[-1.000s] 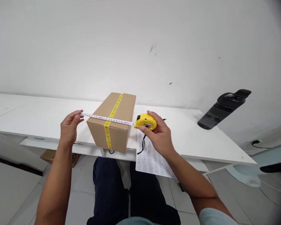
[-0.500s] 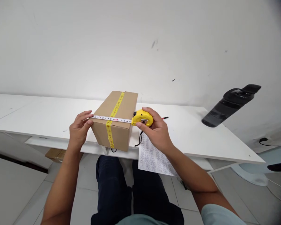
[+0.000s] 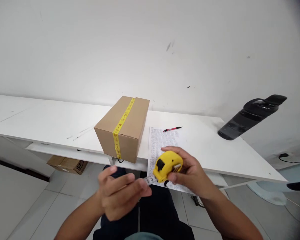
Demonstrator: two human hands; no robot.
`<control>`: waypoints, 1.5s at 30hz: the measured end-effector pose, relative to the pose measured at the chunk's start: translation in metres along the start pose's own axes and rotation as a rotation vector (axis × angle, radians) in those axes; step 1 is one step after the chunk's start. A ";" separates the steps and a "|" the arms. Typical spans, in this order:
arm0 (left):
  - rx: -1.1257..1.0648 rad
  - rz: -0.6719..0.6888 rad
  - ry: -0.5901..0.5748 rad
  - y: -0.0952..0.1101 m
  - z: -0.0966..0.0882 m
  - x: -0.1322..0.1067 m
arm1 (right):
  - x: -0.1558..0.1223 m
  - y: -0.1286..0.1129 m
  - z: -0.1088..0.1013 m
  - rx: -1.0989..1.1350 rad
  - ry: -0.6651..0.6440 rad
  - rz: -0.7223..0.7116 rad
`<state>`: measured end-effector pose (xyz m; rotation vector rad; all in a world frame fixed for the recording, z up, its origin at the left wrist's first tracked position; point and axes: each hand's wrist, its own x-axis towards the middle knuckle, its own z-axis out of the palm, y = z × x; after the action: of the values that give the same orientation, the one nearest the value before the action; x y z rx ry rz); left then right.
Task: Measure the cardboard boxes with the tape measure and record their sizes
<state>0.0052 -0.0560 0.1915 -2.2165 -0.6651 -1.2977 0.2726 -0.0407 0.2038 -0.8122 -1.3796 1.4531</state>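
Note:
My right hand (image 3: 190, 168) grips a yellow tape measure (image 3: 168, 165) with a black button, held over the front edge of the table. A short piece of white blade (image 3: 150, 180) sticks out of its mouth. At the end of that blade, my left hand (image 3: 122, 193) has thumb and forefinger closed, the other fingers loosely curled. Beyond the hands, a cardboard box (image 3: 110, 141) sealed with yellow printed tape stands at the table's front edge, touched by neither hand. Under the tape measure lies a sheet of handwritten paper (image 3: 158, 138), partly hidden.
A red and black pen (image 3: 172, 129) rests across the paper's top. The dark water bottle (image 3: 250, 116) stands at the right on the white table (image 3: 52, 116), against the wall. Another cardboard box (image 3: 67, 164) sits below the table at the left.
Both hands have left the box and come down toward my lap with the tape measure. The blade, stretched across the box top before, has drawn in to a short length.

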 end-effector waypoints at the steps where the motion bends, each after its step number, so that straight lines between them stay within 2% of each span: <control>1: -0.031 0.071 0.046 0.006 0.010 0.004 | -0.003 0.002 0.002 0.010 -0.025 0.014; 3: -0.044 0.194 0.173 0.012 0.030 0.010 | -0.005 0.008 0.003 0.035 -0.048 0.045; 5: -0.041 0.138 0.178 0.013 0.043 0.014 | -0.002 0.015 -0.003 0.049 -0.028 0.081; 11: 0.179 -0.026 0.009 0.006 0.059 0.028 | 0.022 0.048 -0.052 -0.087 0.327 0.216; 16: 0.375 -0.295 -0.084 -0.016 0.063 0.041 | 0.031 0.070 -0.087 -0.171 0.508 0.265; 18: 0.393 -0.370 -0.157 -0.027 0.059 0.044 | 0.030 0.074 -0.096 -0.225 0.569 0.230; 20: 0.402 -0.381 -0.208 -0.037 0.050 0.044 | 0.029 0.077 -0.102 -0.278 0.622 0.204; 23: 0.359 -0.295 -0.262 -0.053 0.030 0.042 | 0.028 0.077 -0.111 -0.346 0.688 0.206; 27: 0.121 -0.180 -0.366 -0.079 0.001 0.035 | 0.029 0.077 -0.129 -0.384 0.761 0.198; 29: -0.018 -0.172 -0.376 -0.091 -0.008 0.031 | 0.030 0.078 -0.141 -0.379 0.806 0.209; 32: -0.132 -0.164 -0.318 -0.104 -0.012 0.026 | 0.034 0.077 -0.152 -0.306 0.868 0.158; 35: -0.125 -0.148 -0.287 -0.114 -0.012 0.027 | 0.036 0.067 -0.148 -0.191 0.895 0.010; 37: -0.129 -0.145 -0.317 -0.121 -0.014 0.030 | 0.037 0.056 -0.136 -0.136 0.874 -0.086; 40: -0.134 -0.183 -0.450 -0.129 -0.023 0.038 | 0.035 0.037 -0.114 -0.110 0.804 -0.174; 45: -0.063 -0.203 -0.630 -0.139 -0.041 0.049 | 0.033 0.016 -0.081 -0.118 0.691 -0.198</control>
<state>-0.0873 0.0323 0.2752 -2.6792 -1.1087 -0.6863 0.3339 0.0199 0.1807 -1.0890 -0.9776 0.8213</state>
